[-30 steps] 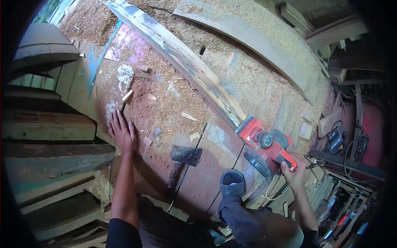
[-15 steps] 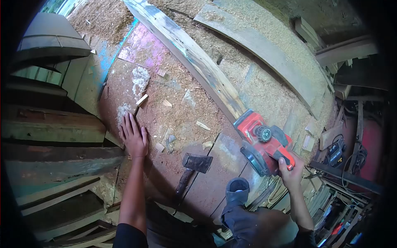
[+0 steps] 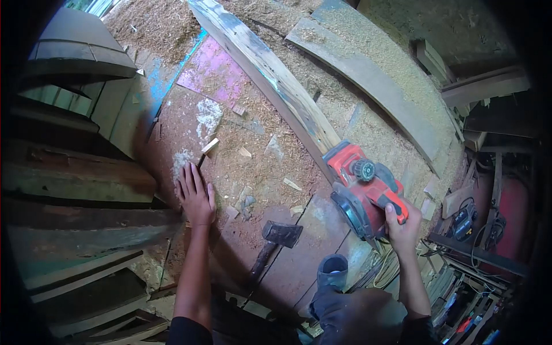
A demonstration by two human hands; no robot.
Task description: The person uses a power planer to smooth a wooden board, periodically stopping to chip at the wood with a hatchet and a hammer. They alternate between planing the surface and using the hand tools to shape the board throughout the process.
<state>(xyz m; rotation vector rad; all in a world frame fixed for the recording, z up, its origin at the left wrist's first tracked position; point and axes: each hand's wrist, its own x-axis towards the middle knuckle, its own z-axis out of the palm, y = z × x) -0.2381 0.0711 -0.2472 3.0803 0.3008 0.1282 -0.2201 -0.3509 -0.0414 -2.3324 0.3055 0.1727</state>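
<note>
My right hand (image 3: pixel 404 223) is wrapped round the rear handle of a red and black electric planer (image 3: pixel 359 187). The planer's front sits on the near end of a long timber beam (image 3: pixel 270 72), whose top is pale with dark stains. To the left, my left hand (image 3: pixel 196 196) lies flat on the dusty boards, fingers stretched forward and holding nothing. A small wood offcut (image 3: pixel 210 146) lies just beyond its fingertips. Between my hands, a dark axe or hammer (image 3: pixel 280 233) rests on the boards, its handle pointing toward me.
Wood shavings (image 3: pixel 155 29) cover much of the board floor. A wide curved plank (image 3: pixel 368 92) lies right of the beam. Stacked timbers (image 3: pixel 80 178) line the left. A corded power tool (image 3: pixel 462 219) and scrap wood are at right. My booted foot (image 3: pixel 332 273) is near the planer.
The view has turned slightly, shifting the floor, beam and left hand a little right in the picture. The planer stays at the beam's near end in my right hand.
</note>
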